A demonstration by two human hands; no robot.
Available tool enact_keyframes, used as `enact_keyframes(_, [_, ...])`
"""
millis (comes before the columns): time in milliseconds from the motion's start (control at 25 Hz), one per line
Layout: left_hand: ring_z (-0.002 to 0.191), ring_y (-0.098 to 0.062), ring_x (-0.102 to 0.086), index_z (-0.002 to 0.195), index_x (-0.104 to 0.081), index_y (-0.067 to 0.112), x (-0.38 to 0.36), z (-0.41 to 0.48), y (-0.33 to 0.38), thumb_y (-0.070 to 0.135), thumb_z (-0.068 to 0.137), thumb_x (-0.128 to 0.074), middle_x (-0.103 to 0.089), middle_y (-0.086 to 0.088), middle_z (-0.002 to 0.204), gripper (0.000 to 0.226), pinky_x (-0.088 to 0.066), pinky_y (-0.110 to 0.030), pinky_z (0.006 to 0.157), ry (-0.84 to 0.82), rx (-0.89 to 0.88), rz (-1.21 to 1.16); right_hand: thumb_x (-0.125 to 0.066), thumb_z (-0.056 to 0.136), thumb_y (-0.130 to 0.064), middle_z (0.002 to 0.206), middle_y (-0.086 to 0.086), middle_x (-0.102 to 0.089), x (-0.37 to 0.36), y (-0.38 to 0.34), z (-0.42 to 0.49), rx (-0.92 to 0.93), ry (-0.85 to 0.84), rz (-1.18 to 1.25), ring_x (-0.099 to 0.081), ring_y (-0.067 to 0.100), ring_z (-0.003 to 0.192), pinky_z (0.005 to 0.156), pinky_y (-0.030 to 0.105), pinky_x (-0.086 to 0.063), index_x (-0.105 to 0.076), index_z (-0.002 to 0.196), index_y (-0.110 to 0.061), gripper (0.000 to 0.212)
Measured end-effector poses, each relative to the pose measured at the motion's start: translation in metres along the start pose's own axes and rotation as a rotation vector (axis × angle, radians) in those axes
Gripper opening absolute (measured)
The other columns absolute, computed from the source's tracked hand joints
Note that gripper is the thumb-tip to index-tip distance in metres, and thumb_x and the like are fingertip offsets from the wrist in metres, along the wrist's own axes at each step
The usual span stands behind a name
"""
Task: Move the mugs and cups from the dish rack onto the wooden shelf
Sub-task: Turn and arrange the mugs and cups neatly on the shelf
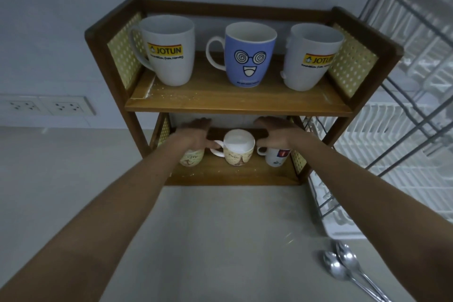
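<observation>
The wooden shelf point(235, 103) has two tiers. The top tier holds a white Jotun mug point(169, 56), a blue face mug point(247, 56) and a second white Jotun mug point(308, 59). Three cups stand on the bottom tier: a beige cup point(192, 158) at the left, a beige Paris cup point(237, 148) in the middle and a white cup point(275, 157) at the right. My left hand point(196, 133) lies palm down over the left beige cup, fingers stretched toward the back. My right hand point(274, 132) lies the same way over the white cup, thumb by its handle.
A white and metal dish rack point(392, 130) stands right of the shelf, its racks bare where visible. Two metal spoons point(343, 265) lie on the counter point(220, 240) at the front right. Wall sockets point(46, 106) sit at the left.
</observation>
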State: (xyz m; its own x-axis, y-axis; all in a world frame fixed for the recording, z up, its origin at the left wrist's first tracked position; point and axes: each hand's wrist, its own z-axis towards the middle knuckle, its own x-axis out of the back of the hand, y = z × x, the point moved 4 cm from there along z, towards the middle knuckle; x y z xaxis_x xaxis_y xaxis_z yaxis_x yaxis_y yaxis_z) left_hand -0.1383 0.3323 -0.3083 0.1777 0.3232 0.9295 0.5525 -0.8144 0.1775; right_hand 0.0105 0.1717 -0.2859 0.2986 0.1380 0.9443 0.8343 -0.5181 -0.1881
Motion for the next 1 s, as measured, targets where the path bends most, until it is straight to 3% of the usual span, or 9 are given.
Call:
enact_keyframes(120, [0.135, -0.03, -0.039, 0.147, -0.024, 0.015, 0.005, -0.013, -0.033, 0.057, 0.074, -0.067, -0.035, -0.009, 0.152, 0.095, -0.041, -0.04, 0.105, -0.16, 0.141, 0.206, -0.067, 0.073, -0.059, 0.15, 0.002, -0.039, -0.011, -0.03, 0.013, 0.051, -0.043, -0.07, -0.041, 0.026, 0.131, 0.104, 0.043, -0.038, -0.028, 0.146, -0.03, 0.088])
enact_keyframes(200, [0.135, -0.029, -0.039, 0.147, -0.026, 0.018, 0.001, -0.016, -0.04, 0.057, 0.074, -0.068, -0.037, -0.008, 0.151, 0.092, -0.041, -0.04, 0.103, -0.134, 0.141, 0.246, -0.07, 0.069, -0.06, 0.148, 0.003, -0.041, -0.022, -0.042, 0.021, 0.049, -0.089, -0.119, -0.043, 0.026, 0.129, 0.103, 0.043, -0.04, -0.027, 0.146, -0.029, 0.094])
enact_keyframes(320, [0.134, -0.029, -0.04, 0.145, -0.029, 0.023, -0.003, -0.015, -0.043, 0.057, 0.075, -0.066, -0.04, -0.007, 0.149, 0.087, -0.041, -0.042, 0.102, -0.045, 0.101, 0.239, -0.075, 0.067, -0.051, 0.136, 0.005, -0.051, -0.026, -0.047, 0.03, 0.076, -0.055, -0.144, -0.051, 0.025, 0.118, 0.095, 0.041, -0.047, -0.038, 0.14, -0.023, 0.086])
enact_keyframes(560, [0.135, -0.03, -0.039, 0.145, -0.028, 0.024, -0.006, -0.012, -0.047, 0.056, 0.076, -0.066, -0.04, -0.008, 0.149, 0.086, -0.04, -0.043, 0.104, -0.031, 0.066, 0.204, -0.078, 0.066, -0.042, 0.139, 0.006, -0.049, -0.029, -0.048, 0.035, 0.1, -0.054, -0.104, -0.05, 0.026, 0.12, 0.094, 0.04, -0.048, -0.037, 0.142, -0.022, 0.088])
enact_keyframes(760, [0.133, -0.029, -0.041, 0.147, -0.024, 0.018, -0.009, -0.016, -0.044, 0.047, 0.08, -0.066, -0.037, -0.009, 0.151, 0.084, -0.043, -0.042, 0.103, -0.012, 0.048, 0.118, -0.075, 0.075, -0.042, 0.155, 0.008, -0.031, -0.033, -0.047, 0.024, 0.05, -0.108, -0.059, -0.035, 0.027, 0.137, 0.107, 0.04, -0.038, -0.018, 0.151, -0.015, 0.099])
enact_keyframes(880, [0.139, -0.029, -0.033, 0.149, -0.017, 0.016, -0.018, -0.03, -0.036, 0.049, 0.085, -0.059, -0.026, -0.011, 0.156, 0.084, -0.04, -0.046, 0.106, 0.085, 0.039, 0.127, -0.068, 0.083, -0.035, 0.159, 0.009, -0.024, -0.034, -0.053, -0.003, 0.037, 0.06, -0.037, -0.028, 0.027, 0.143, 0.114, 0.041, -0.031, -0.016, 0.151, -0.012, 0.088])
enact_keyframes(1000, [0.144, -0.029, -0.022, 0.149, -0.019, 0.019, -0.031, -0.056, -0.016, 0.048, 0.088, -0.054, -0.021, -0.009, 0.158, 0.077, -0.026, -0.048, 0.114, 0.241, -0.014, 0.096, -0.06, 0.089, -0.025, 0.158, 0.008, -0.027, -0.046, -0.058, -0.049, 0.049, 0.234, 0.102, -0.023, 0.025, 0.145, 0.118, 0.04, -0.024, -0.023, 0.149, -0.013, 0.071])
